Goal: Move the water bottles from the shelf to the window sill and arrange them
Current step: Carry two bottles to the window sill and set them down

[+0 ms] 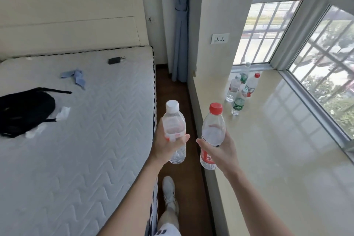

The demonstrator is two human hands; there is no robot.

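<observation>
Clear plastic fills both hands. The left hand (pixel 164 146) is curled round the middle of a white-capped bottle (pixel 173 120), and the right hand (pixel 222 151) wraps a red-capped bottle (pixel 213 126) just above its red label. Both bottles are upright over the strip of dark wooden floor (pixel 183 94) between the mattress (pixel 86 149) and the window sill (pixel 277 140), the red-capped one right at the sill's edge. Neither stands on the sill yet.

Near the window corner, a cluster of bottles (pixel 239 92) stands packed close together on the sill.

The main risk, I judge, lies at that cluster. The bottles are tall, narrow and light, so a new one set down tight against them could nudge one over and topple its neighbours. The sill looks glossy, so a bottle released at a tilt may slide or tip. Placing both at once halves the attention on each. One put down too near the sill's edge could fall to the floor.
</observation>
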